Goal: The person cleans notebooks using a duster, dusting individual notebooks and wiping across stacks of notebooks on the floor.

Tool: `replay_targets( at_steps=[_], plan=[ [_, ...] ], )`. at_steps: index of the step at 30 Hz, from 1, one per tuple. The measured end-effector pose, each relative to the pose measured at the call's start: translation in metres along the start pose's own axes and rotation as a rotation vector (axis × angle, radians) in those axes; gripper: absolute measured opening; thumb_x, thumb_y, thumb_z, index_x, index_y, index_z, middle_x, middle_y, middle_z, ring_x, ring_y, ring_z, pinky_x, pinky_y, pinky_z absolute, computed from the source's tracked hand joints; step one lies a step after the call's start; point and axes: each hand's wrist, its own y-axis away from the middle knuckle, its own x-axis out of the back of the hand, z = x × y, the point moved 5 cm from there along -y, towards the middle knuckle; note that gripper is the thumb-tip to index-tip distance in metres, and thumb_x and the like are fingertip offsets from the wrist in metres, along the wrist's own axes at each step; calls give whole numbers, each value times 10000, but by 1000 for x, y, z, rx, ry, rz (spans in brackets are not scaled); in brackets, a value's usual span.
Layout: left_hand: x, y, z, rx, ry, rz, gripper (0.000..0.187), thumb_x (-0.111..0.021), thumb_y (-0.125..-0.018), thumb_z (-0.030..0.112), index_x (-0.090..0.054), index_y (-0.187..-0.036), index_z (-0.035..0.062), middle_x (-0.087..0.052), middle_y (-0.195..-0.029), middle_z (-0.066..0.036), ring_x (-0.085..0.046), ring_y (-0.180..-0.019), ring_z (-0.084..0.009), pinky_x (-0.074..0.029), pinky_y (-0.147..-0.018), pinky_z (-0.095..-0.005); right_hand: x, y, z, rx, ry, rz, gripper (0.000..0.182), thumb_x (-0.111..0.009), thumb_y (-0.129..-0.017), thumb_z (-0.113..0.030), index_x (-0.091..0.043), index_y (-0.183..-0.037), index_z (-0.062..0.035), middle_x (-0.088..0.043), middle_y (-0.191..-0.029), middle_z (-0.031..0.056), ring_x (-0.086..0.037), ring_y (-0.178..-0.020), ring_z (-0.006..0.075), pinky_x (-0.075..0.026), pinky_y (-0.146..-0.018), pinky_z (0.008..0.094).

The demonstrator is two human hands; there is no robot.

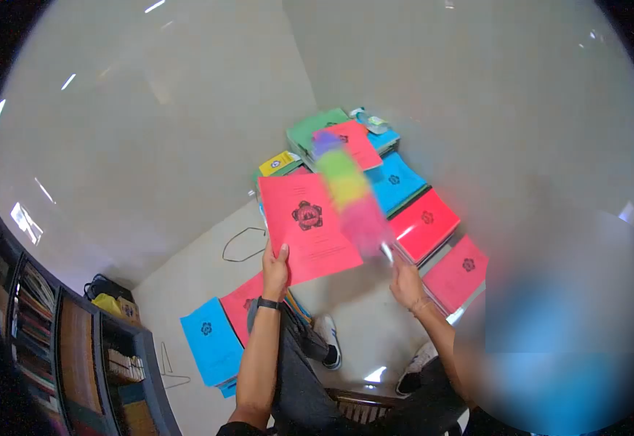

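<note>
My left hand [276,270] grips the lower left edge of a pink booklet [317,251], its thumb on the cover, which bears a dark flower emblem. My right hand [406,285] is closed round the handle of a duster [349,192] with purple, green, yellow and pink bands, blurred by motion. The duster lies across the booklet's right edge in view; whether they touch I cannot tell. Behind them are stacks with a green booklet [309,134], a blue booklet [400,178] and a red booklet [429,218] on top.
Blue booklets [211,341] lie at the lower left, a pink booklet [458,272] at the right. A dark bookshelf [99,356] stands far left, near a wire hanger [175,379] on the floor. A wooden seat edge [364,408] shows between my legs. Blur covers the lower right.
</note>
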Motion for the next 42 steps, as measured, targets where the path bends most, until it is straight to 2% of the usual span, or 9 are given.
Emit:
replay_targets(
  at_steps=[5, 7, 17, 19, 23, 25, 32, 40, 42],
  plan=[
    [9, -6, -5, -51, -68, 63, 454, -496, -992, 33, -405, -1434, -17, -545, -1371, -127, -523, -1239, -200, -394, -1053, -322, 7, 16, 6, 89, -122, 151, 433, -490, -929, -76, -473, -1357, -15, -631, -899, 291, -629, -778, 460, -497, -710, 556],
    [13, -12, -13, -66, 18, 71, 451, -524, -997, 82, -409, -1421, -18, -561, -1351, -112, -542, -1205, -184, -410, -1036, -328, -3, 23, -17, 218, 29, -98, 387, -488, -939, -88, -516, -1316, -6, -628, -848, 294, -631, -748, 453, -484, -683, 560],
    [27, -3, 3, -162, -167, 267, 429, -505, -1003, 82, -422, -1412, -18, -565, -1337, -115, -545, -1191, -196, -417, -1023, -329, -19, 27, -10, -95, -167, 32, 314, -494, -966, -118, -571, -1224, 42, -617, -754, 269, -632, -707, 458, -482, -671, 539],
    [24, -3, -1, -158, -129, 303, 437, -499, -1005, 81, -407, -1421, -18, -555, -1349, -129, -533, -1214, -207, -415, -1032, -340, -29, 43, -40, 353, -210, 37, 332, -492, -963, -106, -551, -1259, 35, -594, -724, 270, -612, -665, 455, -453, -639, 538],
    [19, 4, 0, 1, 77, 271, 426, -490, -1010, 79, -407, -1414, -28, -557, -1339, -137, -537, -1209, -213, -430, -1024, -346, -47, 37, -51, 134, -99, -224, 374, -502, -961, -87, -521, -1326, -5, -619, -803, 298, -624, -690, 452, -490, -636, 484],
    [28, 4, 11, -259, -37, 396, 408, -489, -1013, 82, -422, -1399, -30, -567, -1312, -128, -559, -1158, -199, -457, -992, -337, -44, 21, -51, -61, -197, -198, 371, -492, -960, -100, -513, -1305, 35, -597, -703, 280, -610, -679, 469, -480, -654, 527],
    [56, -5, -26, -115, 153, 317, 412, -480, -1001, 24, -410, -1403, -32, -538, -1346, -136, -542, -1180, -203, -432, -1014, -340, -35, 42, -49, 261, -12, -248, 329, -466, -973, -123, -554, -1242, 44, -591, -686, 293, -619, -677, 465, -487, -643, 534],
    [36, 9, 21, -282, 138, 492, 419, -495, -995, 34, -416, -1405, -12, -549, -1326, -128, -554, -1153, -192, -441, -994, -326, -29, 19, -32, -112, -153, -134, 321, -478, -950, -93, -556, -1241, 16, -626, -777, 297, -630, -706, 466, -497, -652, 538],
    [47, 6, 0, -171, 172, 457, 411, -496, -996, 37, -427, -1398, -15, -552, -1323, -130, -551, -1157, -193, -438, -996, -327, -31, 42, -46, 373, -181, -86, 349, -484, -950, -104, -538, -1284, -18, -637, -782, 286, -638, -709, 460, -514, -671, 535]
  ],
)
